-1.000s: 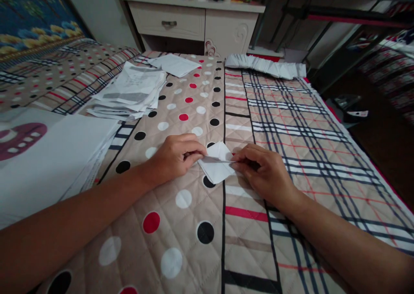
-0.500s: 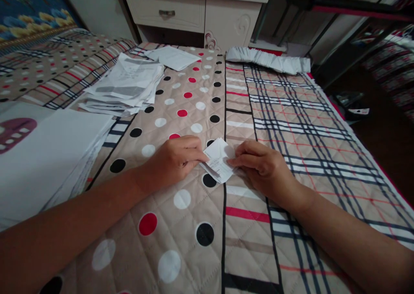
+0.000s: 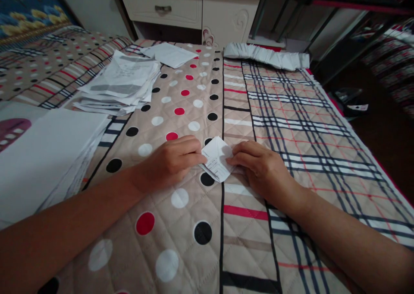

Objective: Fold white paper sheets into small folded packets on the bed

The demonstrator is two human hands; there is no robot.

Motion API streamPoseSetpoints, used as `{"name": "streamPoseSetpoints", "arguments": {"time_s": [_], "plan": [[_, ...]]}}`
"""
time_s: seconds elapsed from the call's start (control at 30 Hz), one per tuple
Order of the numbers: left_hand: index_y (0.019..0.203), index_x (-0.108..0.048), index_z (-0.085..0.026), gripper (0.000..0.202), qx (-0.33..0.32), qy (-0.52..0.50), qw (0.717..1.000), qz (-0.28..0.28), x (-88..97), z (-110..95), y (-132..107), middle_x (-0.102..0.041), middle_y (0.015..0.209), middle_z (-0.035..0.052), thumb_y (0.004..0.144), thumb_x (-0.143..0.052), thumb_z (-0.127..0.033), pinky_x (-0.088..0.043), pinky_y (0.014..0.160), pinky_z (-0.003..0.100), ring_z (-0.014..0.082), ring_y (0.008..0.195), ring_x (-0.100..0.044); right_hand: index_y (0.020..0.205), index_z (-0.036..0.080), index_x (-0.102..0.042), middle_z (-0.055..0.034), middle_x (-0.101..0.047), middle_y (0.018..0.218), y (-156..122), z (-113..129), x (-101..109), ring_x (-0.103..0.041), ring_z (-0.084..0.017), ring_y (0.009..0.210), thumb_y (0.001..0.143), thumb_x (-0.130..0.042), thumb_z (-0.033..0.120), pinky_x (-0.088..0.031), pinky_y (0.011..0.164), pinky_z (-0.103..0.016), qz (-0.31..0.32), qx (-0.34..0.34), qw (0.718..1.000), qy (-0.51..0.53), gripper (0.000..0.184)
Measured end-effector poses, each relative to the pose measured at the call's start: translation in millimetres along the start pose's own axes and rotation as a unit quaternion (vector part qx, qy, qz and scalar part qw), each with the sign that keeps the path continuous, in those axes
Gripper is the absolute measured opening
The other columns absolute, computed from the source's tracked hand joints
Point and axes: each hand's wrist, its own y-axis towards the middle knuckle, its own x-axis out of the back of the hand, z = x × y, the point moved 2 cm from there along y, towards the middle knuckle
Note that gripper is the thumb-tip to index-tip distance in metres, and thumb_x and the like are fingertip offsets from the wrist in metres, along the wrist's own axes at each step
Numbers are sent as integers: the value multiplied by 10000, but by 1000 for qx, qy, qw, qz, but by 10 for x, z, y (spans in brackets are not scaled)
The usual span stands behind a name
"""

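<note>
At the middle of the quilted bedspread [image 3: 129,242], between the two hands, lies a small folded paper [image 3: 217,156], set as a diamond with one corner far and one near. The left hand [image 3: 174,158] pinches its left corner between thumb and fingers; the right hand [image 3: 263,166] grips the right corner likewise, the undersides of the fingers being hidden.

Progress, as judged: this piece has several folds made and lies nearly flat, but both hands are engaged on it, so it is assessed as unfinished. At the far right, a long row of pleated white paper [image 3: 268,57] appears to be finished pieces packed edge to edge; their count cannot be made out. Flat stock remains: a stack of printed sheets [image 3: 123,78] at far left, loose white sheets [image 3: 171,54] just beyond it, and larger sheets [image 3: 58,143] at near left.

Materials: the folded paper is thin, matt and white, with small print on its near-left face, a crease running down from the far corner and layered edges along the near left. The stack has uneven, slightly curled edges. The bedspread is soft-looking fabric, diamond-stitched, with dots, bars and plaid.
</note>
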Motion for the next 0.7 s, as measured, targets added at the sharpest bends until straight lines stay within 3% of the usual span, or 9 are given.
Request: {"name": "streamPoseSetpoints", "arguments": {"time_s": [0.23, 0.37, 0.47, 0.7], "plan": [[960, -654, -149, 169, -8, -11, 1000, -8, 6, -30, 44, -586, 785, 39, 874, -544, -55, -462, 627, 251, 134, 744, -535, 822, 162, -572, -75, -592, 865, 22, 67, 15, -543, -184, 803, 856, -428, 22, -440, 700, -289, 6, -38, 999, -38, 204], [1013, -664, -163, 209, -4, -26, 1000, 7, -11, -44, 44, -614, 850, 53, 889, -530, -63, -489, 673, 261, 140, 800, -556, 833, 163, -558, -77, -575, 838, 52, 91, 32, -521, -182, 765, 875, -414, 50, -424, 660, -283, 4, -51, 998, -46, 187], [1018, -676, -173, 223, 11, -26, 999, 18, -34, -22, 63, -628, 862, 56, 898, -517, -71, -493, 678, 263, 143, 807, -570, 942, 153, -596, -88, -591, 890, 59, 93, 35, -543, -183, 795, 903, -430, 91, -438, 697, -284, 6, -59, 998, -38, 181], [925, -707, -166, 155, 41, -66, 997, -24, -61, 148, 145, -643, 841, 47, 864, -587, -90, -483, 638, 233, 122, 750, -596, 963, 161, -656, -50, -594, 841, 34, 100, -11, -554, -149, 723, 908, -525, 153, -413, 635, -262, -10, -87, 996, 8, 143]]}}
